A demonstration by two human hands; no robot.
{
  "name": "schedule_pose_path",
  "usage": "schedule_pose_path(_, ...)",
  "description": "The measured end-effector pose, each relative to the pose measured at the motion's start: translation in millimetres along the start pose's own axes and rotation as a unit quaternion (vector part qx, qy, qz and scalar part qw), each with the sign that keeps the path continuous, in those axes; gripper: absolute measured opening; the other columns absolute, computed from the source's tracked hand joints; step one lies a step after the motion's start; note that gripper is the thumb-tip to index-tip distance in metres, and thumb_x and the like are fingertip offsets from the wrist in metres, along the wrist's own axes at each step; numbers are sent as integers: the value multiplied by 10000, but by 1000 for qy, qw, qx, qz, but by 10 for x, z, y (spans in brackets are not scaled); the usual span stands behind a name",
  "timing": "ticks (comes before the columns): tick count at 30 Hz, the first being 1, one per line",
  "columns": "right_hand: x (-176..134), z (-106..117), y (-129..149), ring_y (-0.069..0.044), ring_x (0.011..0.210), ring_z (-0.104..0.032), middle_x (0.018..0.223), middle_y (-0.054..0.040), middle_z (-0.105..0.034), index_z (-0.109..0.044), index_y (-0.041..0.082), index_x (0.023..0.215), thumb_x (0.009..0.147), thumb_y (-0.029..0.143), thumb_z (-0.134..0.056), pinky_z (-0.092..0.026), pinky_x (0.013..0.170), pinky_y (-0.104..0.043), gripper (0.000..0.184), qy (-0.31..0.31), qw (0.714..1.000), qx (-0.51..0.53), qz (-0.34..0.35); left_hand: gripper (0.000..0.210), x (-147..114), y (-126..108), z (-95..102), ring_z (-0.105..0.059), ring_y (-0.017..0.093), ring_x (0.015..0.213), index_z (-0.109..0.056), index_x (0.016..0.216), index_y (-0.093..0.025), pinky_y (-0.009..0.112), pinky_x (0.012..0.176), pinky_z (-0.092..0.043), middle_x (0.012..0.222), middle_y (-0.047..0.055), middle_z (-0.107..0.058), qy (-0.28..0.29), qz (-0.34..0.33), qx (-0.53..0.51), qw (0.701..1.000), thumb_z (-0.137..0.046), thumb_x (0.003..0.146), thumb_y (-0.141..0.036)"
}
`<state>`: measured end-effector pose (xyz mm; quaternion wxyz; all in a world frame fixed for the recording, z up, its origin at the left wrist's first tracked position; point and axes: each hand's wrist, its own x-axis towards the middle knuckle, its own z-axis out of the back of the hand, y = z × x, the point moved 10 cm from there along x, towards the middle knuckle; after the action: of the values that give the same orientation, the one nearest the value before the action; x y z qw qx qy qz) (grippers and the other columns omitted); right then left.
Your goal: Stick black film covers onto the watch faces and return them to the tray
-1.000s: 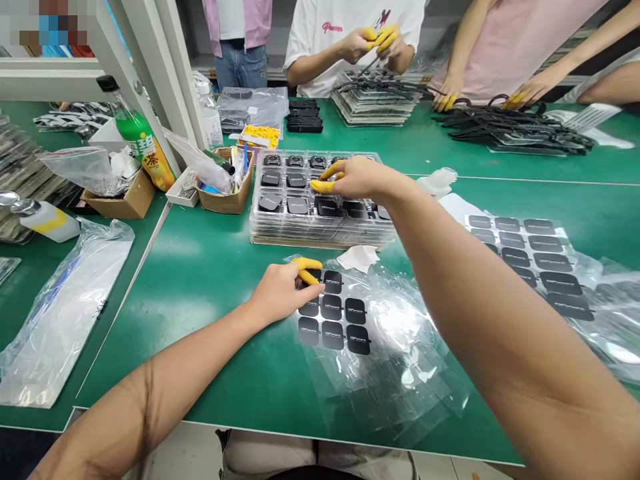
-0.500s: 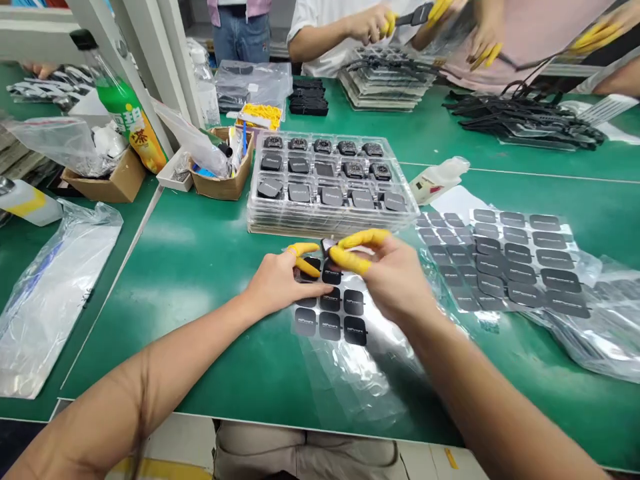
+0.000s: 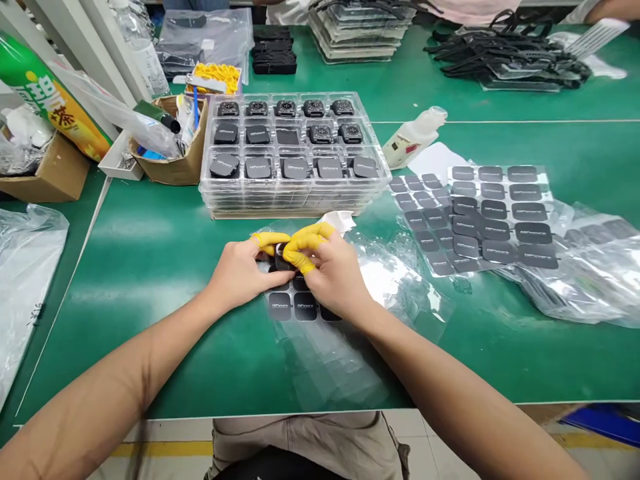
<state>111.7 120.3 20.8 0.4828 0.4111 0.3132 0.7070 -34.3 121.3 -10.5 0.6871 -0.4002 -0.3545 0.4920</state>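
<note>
My left hand [image 3: 243,270] and my right hand [image 3: 325,267] meet over the bench, both with yellow finger cots. Between them is a small, dark, glossy watch case [image 3: 284,259], partly covered by the fingers. My left thumb and fingers grip its left side; my right fingertips are closed on its upper right. Below them lies a sheet of dark, rounded-square stickers [image 3: 280,307] printed "HiFuture", partly hidden by my right hand. Just beyond sits a stacked clear tray [image 3: 295,193] with watch cases in its compartments, several with dark labels on their faces. A crumpled white paper [image 3: 340,221] lies behind my right hand.
More sticker sheets [image 3: 493,230] and clear plastic bags [image 3: 590,287] lie at right. A white bottle [image 3: 415,139] stands beside the tray. Cardboard boxes [image 3: 187,163] and a green-and-orange drink bottle [image 3: 60,110] stand at left. Black straps [image 3: 510,53] are piled at the back.
My left fingers, apart over the stickers before, have closed on the watch case with my right fingers. My right hand has come in against the left. The view has tilted down.
</note>
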Motion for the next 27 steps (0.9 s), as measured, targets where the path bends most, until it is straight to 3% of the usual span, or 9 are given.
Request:
schedule_pose_path(3,80,338,1,-253,906,-683,998,-80,-751,-776,279,861,914,452,-716,-576,758,-411,191,22,999,-36,2,490,5,16,25,-794,220,965,-776,1200,-250,357,950,-649,1052,12,-829,-16,2,-28,999,-881,724,-299)
schedule_pose_path(6,140,794,-391,-224,722,-667,925,-66,-774,-796,270,963,831,594,-792,-516,604,-366,350,48,991,-55,-112,527,11,61,43,-800,229,943,-780,1185,-250,375,946,-660,1016,18,-831,-28,24,-40,999,-924,686,-342)
schedule_pose_path(9,172,1038,-713,-243,676,-651,811,-54,-767,-799,259,913,672,598,-914,-498,622,-391,432,69,966,-192,-159,549,13,78,44,-804,237,926,-783,1174,-243,382,934,-664,1002,29,-833,-27,37,-43,998,-944,664,-368)
schedule_pose_path(12,224,1107,-758,-295,828,-695,916,-75,-786,-779,249,929,764,538,-866,-527,764,-449,344,-31,951,-268,-151,551,11,70,58,-805,242,919,-781,1178,-239,394,938,-659,1003,34,-834,-31,37,-38,998,-942,670,-381)
schedule_pose_path(15,232,929,-691,-307,918,-708,1005,-85,-792,-752,239,963,870,441,-776,-531,849,-474,223,-100,949,-263,-141,559,9,65,64,-806,249,895,-778,1189,-237,400,906,-662,979,39,-836,-31,37,-22,999,-937,680,-405)
schedule_pose_path(19,233,648,-513,-303,915,-700,987,-80,-796,-771,258,914,914,343,-728,-527,857,-474,96,-63,960,-256,-98,563,7,59,68,-805,246,889,-775,1199,-235,388,883,-658,963,42,-836,-32,35,-16,999,-933,686,-406)
schedule_pose_path(21,206,580,-305,-283,904,-689,974,-79,-785,-787,270,909,929,361,-732,-533,847,-450,108,-60,973,-222,-32,556,6,63,72,-802,240,883,-777,1200,-235,377,878,-653,952,35,-833,-36,35,-15,999,-927,688,-392)
schedule_pose_path(24,120,258,38,-238,915,-686,1007,-67,-753,-804,299,938,961,349,-705,-552,833,-391,114,16,985,-136,104,528,12,61,56,-789,224,852,-785,1194,-236,353,849,-638,932,20,-829,-28,26,-12,999,-905,693,-350)
schedule_pose_path(27,48,7,157,-211,964,-691,1098,-62,-730,-800,305,1016,989,272,-656,-560,820,-353,149,44,979,-115,164,484,18,70,55,-776,219,850,-797,1159,-231,338,826,-623,948,13,-829,-27,23,-5,999,-886,692,-320)
